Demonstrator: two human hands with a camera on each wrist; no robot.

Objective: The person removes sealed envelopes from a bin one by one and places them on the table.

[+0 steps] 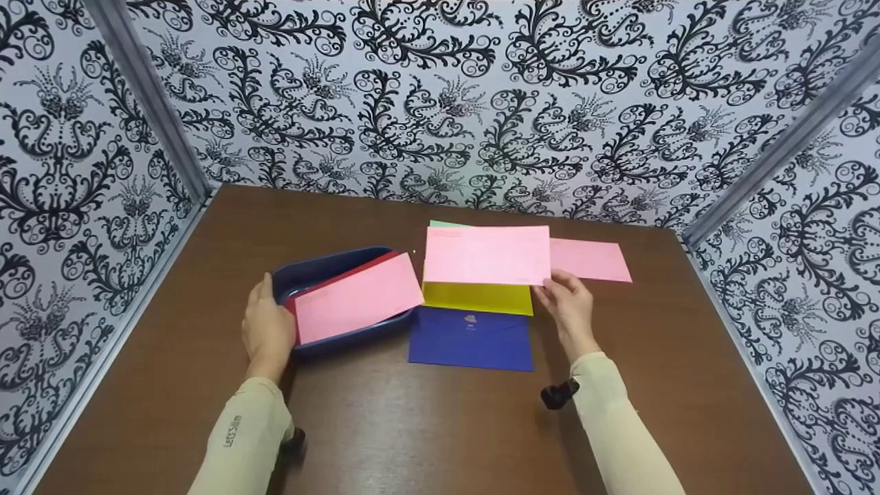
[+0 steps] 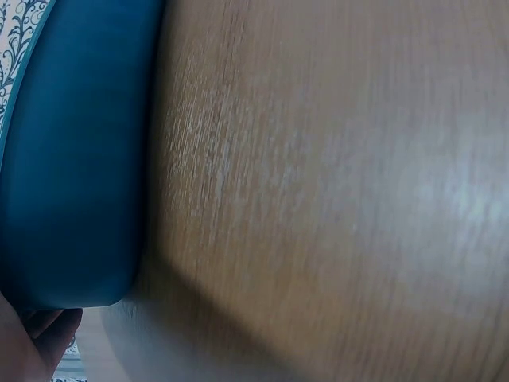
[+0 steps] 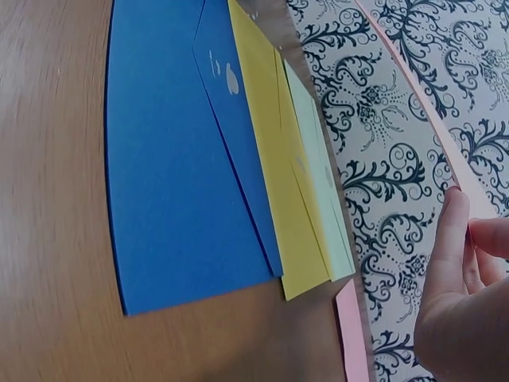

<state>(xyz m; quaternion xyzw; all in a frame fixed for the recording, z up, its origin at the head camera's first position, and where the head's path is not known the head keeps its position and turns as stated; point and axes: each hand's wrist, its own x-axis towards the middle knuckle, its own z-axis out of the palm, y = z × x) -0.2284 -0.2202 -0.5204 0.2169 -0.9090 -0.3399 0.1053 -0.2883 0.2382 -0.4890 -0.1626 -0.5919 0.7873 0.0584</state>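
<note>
A pink envelope (image 1: 488, 255) is pinched at its lower right corner by my right hand (image 1: 567, 309), which holds it raised over the other envelopes. Beneath it in the head view show a yellow envelope (image 1: 478, 298) and the edge of a light green one (image 1: 447, 223); a dark blue envelope (image 1: 471, 340) lies nearest me. My left hand (image 1: 268, 330) grips the left end of a dark blue bin (image 1: 337, 344). Inside that bin, another pink envelope (image 1: 357, 297) rests slanted over a red one (image 1: 371, 263). The left thumb is hidden.
A further pink envelope (image 1: 591, 260) lies on the brown table (image 1: 412, 426) at the right, partly behind the raised one. Black-and-white patterned walls (image 1: 440, 103) enclose the table at the back and on both sides.
</note>
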